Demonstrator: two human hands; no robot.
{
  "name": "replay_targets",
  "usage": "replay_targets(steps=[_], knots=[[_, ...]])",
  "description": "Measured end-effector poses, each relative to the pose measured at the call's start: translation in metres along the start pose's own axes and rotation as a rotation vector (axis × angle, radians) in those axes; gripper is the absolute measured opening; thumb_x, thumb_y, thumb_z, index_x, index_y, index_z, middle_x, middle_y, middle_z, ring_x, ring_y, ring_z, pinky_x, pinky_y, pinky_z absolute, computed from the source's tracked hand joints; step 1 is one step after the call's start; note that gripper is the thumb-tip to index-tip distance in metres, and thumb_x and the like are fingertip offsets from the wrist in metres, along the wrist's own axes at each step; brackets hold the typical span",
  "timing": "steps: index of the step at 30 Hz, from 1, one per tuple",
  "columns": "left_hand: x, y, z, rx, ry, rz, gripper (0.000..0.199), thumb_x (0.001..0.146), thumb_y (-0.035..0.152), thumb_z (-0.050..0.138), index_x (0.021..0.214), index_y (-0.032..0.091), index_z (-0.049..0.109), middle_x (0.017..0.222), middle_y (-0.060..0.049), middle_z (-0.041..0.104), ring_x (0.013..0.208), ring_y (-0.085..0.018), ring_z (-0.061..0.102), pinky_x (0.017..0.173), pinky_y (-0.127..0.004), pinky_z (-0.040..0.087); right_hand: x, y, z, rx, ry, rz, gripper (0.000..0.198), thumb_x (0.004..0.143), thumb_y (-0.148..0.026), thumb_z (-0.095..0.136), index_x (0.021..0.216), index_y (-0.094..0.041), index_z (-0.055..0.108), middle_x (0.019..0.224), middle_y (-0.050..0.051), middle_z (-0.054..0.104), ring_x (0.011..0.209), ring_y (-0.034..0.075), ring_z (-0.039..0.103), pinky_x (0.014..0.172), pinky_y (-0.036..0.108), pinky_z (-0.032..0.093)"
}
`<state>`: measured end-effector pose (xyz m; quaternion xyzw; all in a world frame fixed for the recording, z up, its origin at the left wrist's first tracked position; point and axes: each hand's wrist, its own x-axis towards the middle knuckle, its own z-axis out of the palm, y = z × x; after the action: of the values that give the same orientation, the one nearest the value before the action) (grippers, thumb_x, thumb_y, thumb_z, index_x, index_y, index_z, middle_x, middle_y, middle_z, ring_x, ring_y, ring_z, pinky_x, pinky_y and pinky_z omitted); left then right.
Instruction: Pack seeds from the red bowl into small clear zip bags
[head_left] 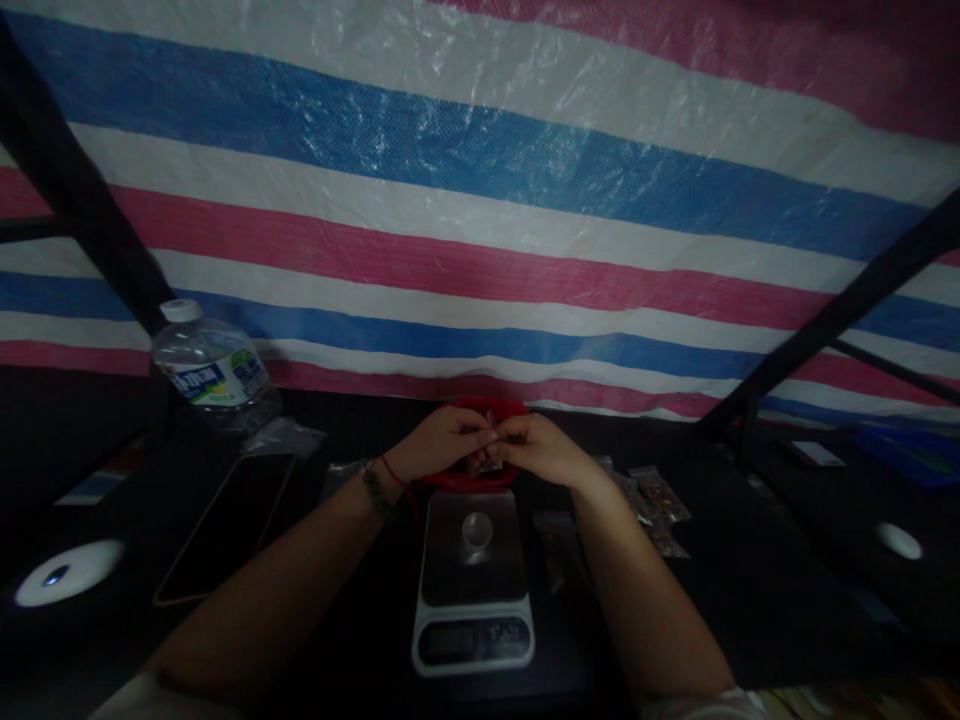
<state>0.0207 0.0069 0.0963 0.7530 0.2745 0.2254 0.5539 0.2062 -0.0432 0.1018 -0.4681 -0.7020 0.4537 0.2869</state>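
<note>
Over a red basin, my left hand and my right hand meet, fingers pinched on a small clear plastic bag. What the bag contains is too dark to make out. Just in front of the basin stands a kitchen scale with a white base and dark display. A small round clear cup rests on its plate. Beside my right forearm lie filled zip bags with brownish contents, and another bag lies right of the scale. Part of the basin is hidden behind my hands.
At the left are a large clear bottle, crumpled plastic, a phone and a white oval device. Black frame bars slope down on both sides. A striped sheet hangs behind the black table.
</note>
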Motion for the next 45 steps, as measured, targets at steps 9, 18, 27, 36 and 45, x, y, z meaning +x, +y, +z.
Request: replay_targets(steps=[9,18,27,36,45], knots=[[-0.002,0.004,0.002,0.194,0.076,-0.04,0.019,0.075,0.022,0.05,0.066,0.012,0.063,0.06,-0.002,0.064,0.053,-0.01,0.055,0.051,-0.02,0.039,0.005,-0.002,0.011,-0.205,0.145,-0.026,0.021,0.076,-0.019,0.048,0.061,-0.017,0.062,0.058,0.0,0.059,0.053,0.011,0.05,0.052,0.023,0.034],[-0.003,0.004,-0.013,0.742,0.277,0.07,0.025,0.078,0.029,0.05,0.063,0.014,0.064,0.066,-0.003,0.063,0.063,-0.014,0.054,0.058,-0.024,0.034,0.012,0.007,0.006,-0.32,0.316,-0.023,0.026,0.079,-0.023,0.046,0.054,-0.018,0.051,0.053,-0.002,0.048,0.054,0.012,0.045,0.053,0.025,0.031],[-0.006,0.001,-0.022,0.712,0.17,0.2,0.027,0.084,0.027,0.046,0.064,0.014,0.059,0.062,0.0,0.057,0.059,-0.011,0.048,0.057,-0.022,0.031,0.02,0.037,0.001,0.087,0.071,-0.099,0.058,0.068,-0.02,0.067,0.125,-0.019,0.055,0.127,0.009,0.059,0.108,0.022,0.058,0.094,0.035,0.044],[-0.004,-0.005,-0.039,0.748,0.34,0.113,0.028,0.089,0.034,0.046,0.082,0.015,0.065,0.079,-0.005,0.067,0.071,-0.016,0.058,0.066,-0.026,0.04,0.015,0.039,-0.013,0.275,0.144,-0.02,0.032,0.068,-0.028,0.073,0.096,-0.014,0.064,0.085,0.002,0.066,0.072,0.013,0.059,0.066,0.024,0.045],[0.006,-0.024,-0.026,0.668,0.36,0.376,0.031,0.091,0.025,0.044,0.117,0.016,0.059,0.118,-0.009,0.064,0.11,-0.02,0.057,0.099,-0.036,0.044,0.013,0.037,-0.017,0.232,0.185,-0.033,0.028,0.069,-0.024,0.069,0.095,-0.016,0.064,0.083,0.001,0.066,0.071,0.013,0.058,0.064,0.024,0.045]])
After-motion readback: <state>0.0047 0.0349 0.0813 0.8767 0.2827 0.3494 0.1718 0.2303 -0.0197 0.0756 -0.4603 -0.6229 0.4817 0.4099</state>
